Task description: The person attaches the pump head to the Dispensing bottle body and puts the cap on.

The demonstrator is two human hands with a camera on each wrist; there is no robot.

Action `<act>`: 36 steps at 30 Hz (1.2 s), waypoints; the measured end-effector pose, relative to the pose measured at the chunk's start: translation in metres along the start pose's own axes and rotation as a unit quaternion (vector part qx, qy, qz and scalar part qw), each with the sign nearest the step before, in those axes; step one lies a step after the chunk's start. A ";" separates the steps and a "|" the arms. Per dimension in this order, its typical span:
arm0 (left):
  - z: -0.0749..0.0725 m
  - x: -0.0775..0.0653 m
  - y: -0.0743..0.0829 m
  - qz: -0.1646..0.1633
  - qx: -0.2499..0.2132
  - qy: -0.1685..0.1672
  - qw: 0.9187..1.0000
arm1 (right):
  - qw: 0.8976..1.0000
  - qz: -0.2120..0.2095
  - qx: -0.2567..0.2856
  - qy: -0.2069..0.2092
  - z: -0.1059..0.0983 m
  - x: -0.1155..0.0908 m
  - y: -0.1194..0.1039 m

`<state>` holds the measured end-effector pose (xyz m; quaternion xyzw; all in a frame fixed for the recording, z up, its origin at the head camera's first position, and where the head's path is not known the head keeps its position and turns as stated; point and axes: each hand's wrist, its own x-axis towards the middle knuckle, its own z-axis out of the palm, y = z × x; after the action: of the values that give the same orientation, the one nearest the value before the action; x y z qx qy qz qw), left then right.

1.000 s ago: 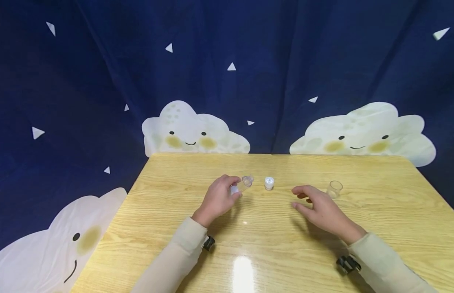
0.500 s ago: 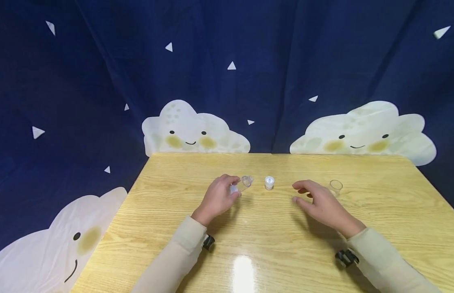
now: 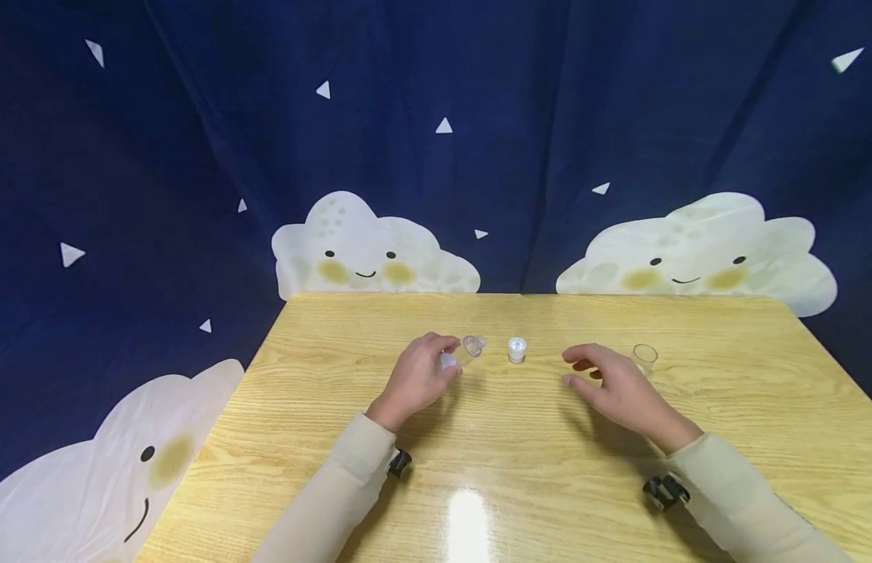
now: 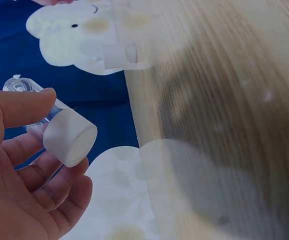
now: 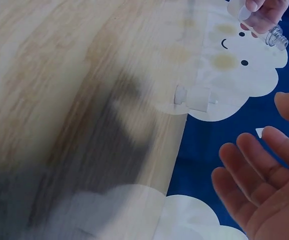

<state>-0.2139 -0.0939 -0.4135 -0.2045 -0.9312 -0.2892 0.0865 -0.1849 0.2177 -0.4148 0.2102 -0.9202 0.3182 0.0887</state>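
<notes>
My left hand (image 3: 418,377) holds a small clear bottle (image 3: 468,352) above the table, pinched between thumb and fingers. The bottle is tilted, its uncapped threaded neck (image 5: 278,39) pointing away from the palm. Its white base (image 4: 70,137) sits at the fingertips in the left wrist view. Between the two hands, a small white pump-like top (image 3: 517,350) stands on the table. My right hand (image 3: 611,387) hovers to the right of it, fingers relaxed and bent, nothing between them. Just behind that hand stands a clear cup-shaped cap (image 3: 645,356), partly hidden by it.
The wooden table (image 3: 506,469) runs back to a dark blue curtain (image 3: 407,156) printed with white clouds and triangles. Both sleeved forearms reach in from the near side, each with a black wrist device (image 3: 666,491).
My right hand has shifted slightly toward the table's far edge. The left hand and bottle stay nearly still; the white top and clear cap remain in place.
</notes>
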 end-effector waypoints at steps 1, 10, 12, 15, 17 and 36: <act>0.000 0.000 0.000 0.002 0.001 -0.001 1.000 | 1.000 0.001 0.002 0.004 0.000 0.000 0.000; 0.001 -0.002 0.002 0.012 -0.005 -0.015 1.000 | 1.000 0.003 -0.001 0.011 0.001 0.006 0.001; 0.001 -0.002 0.002 0.011 -0.001 -0.016 1.000 | 1.000 0.009 0.001 0.005 0.001 0.007 0.001; 0.000 -0.003 0.003 0.008 0.001 -0.016 1.000 | 1.000 0.015 0.005 -0.005 0.000 0.009 0.002; 0.000 -0.003 0.004 0.010 0.003 -0.015 1.000 | 1.000 0.018 0.009 -0.011 0.000 0.011 0.003; 0.001 -0.003 -0.001 0.008 -0.025 -0.026 0.999 | 0.998 0.037 0.040 -0.032 0.013 0.014 0.006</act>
<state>-0.2112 -0.0953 -0.4156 -0.2216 -0.9240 -0.3061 0.0591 -0.2006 0.2091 -0.4241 0.1892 -0.9164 0.3506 0.0392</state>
